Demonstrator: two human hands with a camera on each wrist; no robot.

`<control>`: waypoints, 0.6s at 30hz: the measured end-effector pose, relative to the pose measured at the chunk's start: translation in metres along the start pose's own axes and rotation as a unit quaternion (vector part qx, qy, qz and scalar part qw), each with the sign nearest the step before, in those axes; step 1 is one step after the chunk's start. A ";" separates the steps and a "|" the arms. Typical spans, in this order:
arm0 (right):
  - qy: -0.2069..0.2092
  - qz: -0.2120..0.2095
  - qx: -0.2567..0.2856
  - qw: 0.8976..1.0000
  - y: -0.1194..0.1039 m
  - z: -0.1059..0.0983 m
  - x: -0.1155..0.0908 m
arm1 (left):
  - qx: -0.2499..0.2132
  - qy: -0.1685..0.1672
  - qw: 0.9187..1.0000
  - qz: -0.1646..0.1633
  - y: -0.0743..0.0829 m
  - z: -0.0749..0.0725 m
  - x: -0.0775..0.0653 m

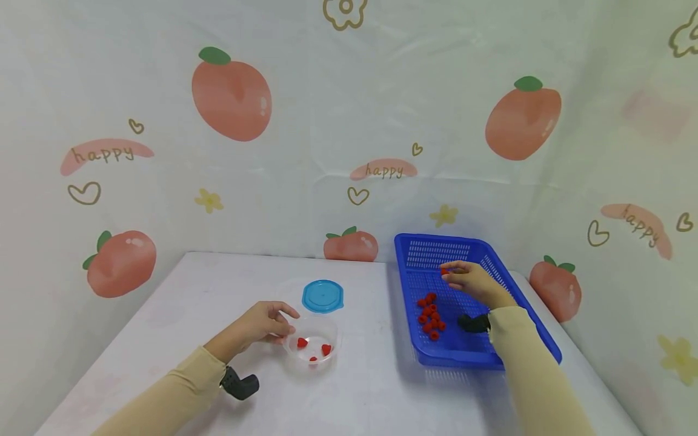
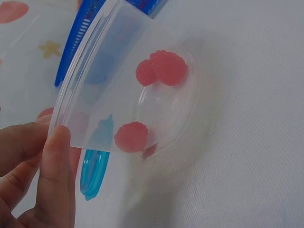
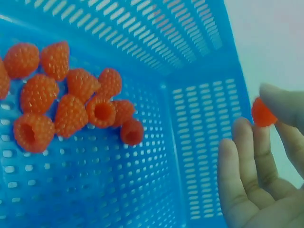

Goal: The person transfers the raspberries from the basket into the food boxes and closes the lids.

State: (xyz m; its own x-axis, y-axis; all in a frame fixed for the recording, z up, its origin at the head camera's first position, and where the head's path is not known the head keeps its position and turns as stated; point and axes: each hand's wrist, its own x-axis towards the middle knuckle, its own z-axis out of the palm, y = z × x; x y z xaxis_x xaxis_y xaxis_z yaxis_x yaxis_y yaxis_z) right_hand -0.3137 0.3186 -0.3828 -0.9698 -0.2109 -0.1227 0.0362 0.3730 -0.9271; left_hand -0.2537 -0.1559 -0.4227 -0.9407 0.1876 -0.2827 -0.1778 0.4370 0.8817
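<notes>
My left hand (image 1: 267, 321) pinches the rim of a clear round plastic container (image 1: 332, 330) between thumb and fingers (image 2: 54, 161). Inside it lie three red raspberries (image 2: 130, 137), seen through the wall in the left wrist view. Above the blue basket (image 1: 406, 303), my right hand (image 1: 474, 283) holds one raspberry (image 3: 262, 113) between thumb and fingertip, the other fingers spread. Several more raspberries (image 1: 431, 315) sit in a cluster on the basket floor, some showing their hollow ends (image 3: 29, 133).
A round blue lid (image 1: 323, 295) lies on the white table (image 1: 371, 387) behind the container. The slotted basket stands at the right, its walls rising around the fruit. A fruit-printed cloth (image 1: 305, 121) hangs behind the table.
</notes>
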 end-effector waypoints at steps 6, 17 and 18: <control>0.038 -0.009 0.015 0.999 -0.007 0.005 -0.006 | -0.001 -0.001 1.000 0.000 0.000 0.000 0.000; 0.051 -0.048 0.037 0.997 -0.028 0.017 -0.018 | -0.003 0.004 1.000 0.000 -0.001 0.001 0.001; 0.052 -0.051 0.039 0.997 -0.030 0.019 -0.019 | -0.004 0.004 1.000 0.000 -0.001 0.001 0.001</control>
State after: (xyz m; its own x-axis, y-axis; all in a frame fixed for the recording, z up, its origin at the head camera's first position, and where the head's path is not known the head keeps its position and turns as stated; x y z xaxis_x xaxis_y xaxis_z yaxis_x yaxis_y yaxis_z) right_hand -0.2913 0.2938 -0.3591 -0.9890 -0.1474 0.0078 -0.0495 0.2818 -0.9582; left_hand -0.2544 -0.1556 -0.4242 -0.9429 0.1800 -0.2802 -0.1806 0.4305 0.8844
